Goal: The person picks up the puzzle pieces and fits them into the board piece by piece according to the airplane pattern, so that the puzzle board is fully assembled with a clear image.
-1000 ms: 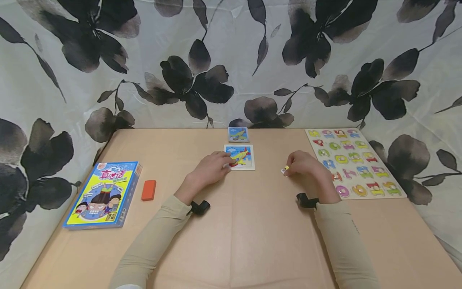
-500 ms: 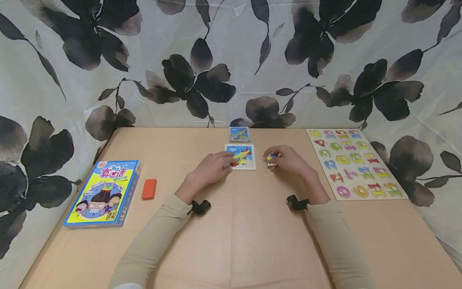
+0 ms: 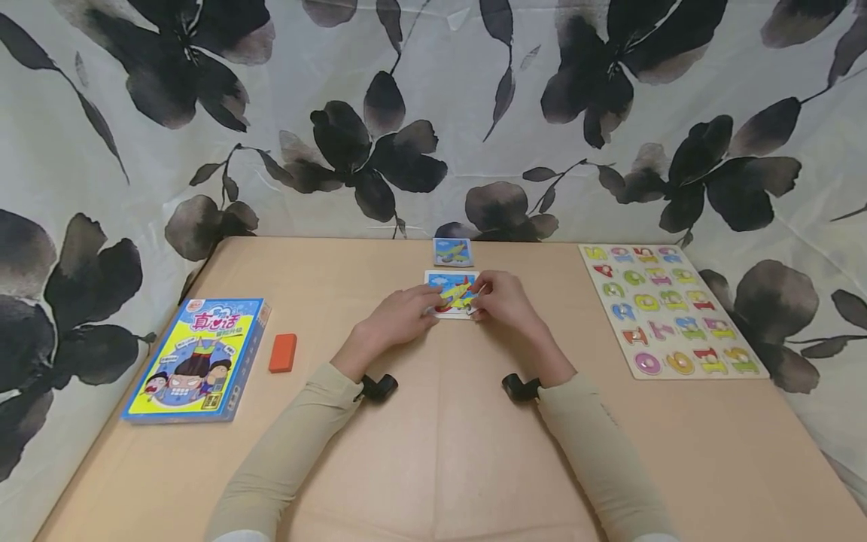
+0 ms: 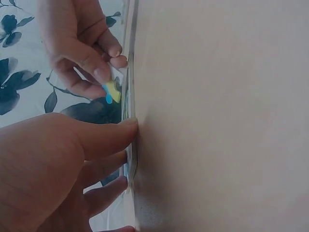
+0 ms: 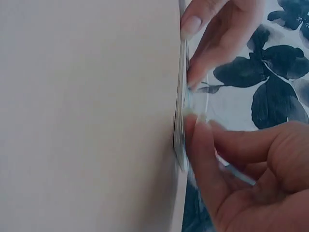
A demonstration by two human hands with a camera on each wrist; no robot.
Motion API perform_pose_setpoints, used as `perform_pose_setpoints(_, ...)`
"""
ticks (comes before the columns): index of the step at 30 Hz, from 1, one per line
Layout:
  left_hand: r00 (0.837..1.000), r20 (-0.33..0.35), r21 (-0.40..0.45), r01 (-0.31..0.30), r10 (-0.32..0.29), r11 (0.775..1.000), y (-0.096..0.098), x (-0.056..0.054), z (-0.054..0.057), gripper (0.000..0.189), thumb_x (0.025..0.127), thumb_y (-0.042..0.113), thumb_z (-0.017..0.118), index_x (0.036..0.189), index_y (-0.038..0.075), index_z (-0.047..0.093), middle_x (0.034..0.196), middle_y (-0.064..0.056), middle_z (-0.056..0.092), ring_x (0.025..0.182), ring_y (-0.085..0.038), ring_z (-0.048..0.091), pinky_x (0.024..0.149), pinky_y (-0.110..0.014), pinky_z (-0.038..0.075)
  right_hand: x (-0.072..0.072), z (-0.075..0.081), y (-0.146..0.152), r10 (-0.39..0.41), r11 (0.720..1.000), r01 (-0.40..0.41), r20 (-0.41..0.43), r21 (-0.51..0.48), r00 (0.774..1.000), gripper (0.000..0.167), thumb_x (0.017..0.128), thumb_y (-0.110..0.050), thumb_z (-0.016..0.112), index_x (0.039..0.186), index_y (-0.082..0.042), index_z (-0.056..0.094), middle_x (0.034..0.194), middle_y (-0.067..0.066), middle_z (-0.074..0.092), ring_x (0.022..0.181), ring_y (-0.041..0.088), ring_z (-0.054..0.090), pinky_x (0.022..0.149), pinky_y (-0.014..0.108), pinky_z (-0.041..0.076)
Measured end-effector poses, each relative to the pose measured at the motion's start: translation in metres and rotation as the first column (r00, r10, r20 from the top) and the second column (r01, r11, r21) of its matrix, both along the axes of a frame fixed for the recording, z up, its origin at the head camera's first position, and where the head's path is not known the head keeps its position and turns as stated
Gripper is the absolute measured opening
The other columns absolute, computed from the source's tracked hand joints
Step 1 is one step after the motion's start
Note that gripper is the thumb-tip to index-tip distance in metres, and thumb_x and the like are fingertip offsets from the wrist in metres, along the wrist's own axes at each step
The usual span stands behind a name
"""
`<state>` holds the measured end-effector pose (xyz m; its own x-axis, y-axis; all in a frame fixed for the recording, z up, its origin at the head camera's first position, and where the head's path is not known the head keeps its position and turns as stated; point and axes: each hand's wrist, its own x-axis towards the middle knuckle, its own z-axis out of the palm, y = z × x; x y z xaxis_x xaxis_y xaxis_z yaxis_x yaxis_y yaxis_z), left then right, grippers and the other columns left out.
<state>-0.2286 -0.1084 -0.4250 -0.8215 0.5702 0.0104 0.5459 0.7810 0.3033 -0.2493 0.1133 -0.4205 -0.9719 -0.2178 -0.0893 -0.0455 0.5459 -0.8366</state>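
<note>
A small picture puzzle [image 3: 452, 284], a yellow and red plane on blue sky in a white frame, lies flat on the table. My left hand [image 3: 401, 315] steadies its near left corner, thumb on the near edge and fingers at the left side. Thumb and fingers of my right hand [image 3: 506, 302] pinch a small jigsaw piece [image 4: 114, 88], white, yellow and blue, over the puzzle's right side. In the head view that hand mostly hides the piece. The right wrist view shows both hands at the thin puzzle edge [image 5: 181, 116], seen side-on.
Behind the puzzle is a smaller card [image 3: 452, 253] with a similar plane. A blue and yellow box [image 3: 196, 361] and an orange block [image 3: 282, 353] lie at left. A sheet of colourful animal and letter-like shapes [image 3: 670, 310] lies at right. Floral cloth [image 3: 379, 68] hangs behind the table.
My right hand has moved left from beside the sheet to the puzzle's right side, bringing the jigsaw piece along. My left hand has stayed on the puzzle's left corner.
</note>
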Motion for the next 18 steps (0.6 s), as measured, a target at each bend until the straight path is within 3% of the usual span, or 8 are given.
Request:
perform_pose_setpoints(7,1.000,0.004,-0.015,-0.004,0.004,1.000,0.0013,0.0000,-0.0010,0.036,0.098,0.023,0.060,0.133,0.015,0.063,0.153,-0.006,0.049,0.145,-0.026,0.042,0.111,-0.050,0.043,-0.0029,-0.0064,-0.0046,-0.077,0.996,0.078,-0.016,0.031,0.997,0.010,0.085,-0.002,0.072,0.095,0.001,0.069,0.069,0.011,0.064,0.054,0.020,0.058,0.051,0.023,0.046)
perform_pose_setpoints(13,1.000,-0.005,-0.013,-0.005,0.005,1.000,0.0012,-0.0005,-0.0021,0.035,0.098,0.022,0.060,0.132,0.014,0.063,0.152,-0.006,0.049,0.145,-0.026,0.043,0.110,-0.049,0.043,-0.0025,-0.0074,-0.0062,-0.103,0.994,0.104,-0.029,0.025,0.994,0.007,0.084,-0.002,0.073,0.088,0.002,0.069,0.071,0.010,0.063,0.052,0.016,0.055,0.049,0.022,0.044)
perform_pose_setpoints(18,1.000,-0.009,-0.010,-0.009,0.008,1.000,0.0019,-0.0010,-0.0025,0.035,0.098,0.023,0.060,0.132,0.015,0.064,0.153,-0.005,0.049,0.145,-0.025,0.042,0.110,-0.050,0.044,-0.0018,-0.0047,-0.0109,-0.081,0.989,0.091,-0.086,0.120,0.993,0.008,0.083,-0.004,0.074,0.082,0.001,0.066,0.074,0.009,0.062,0.057,0.014,0.052,0.050,0.021,0.041)
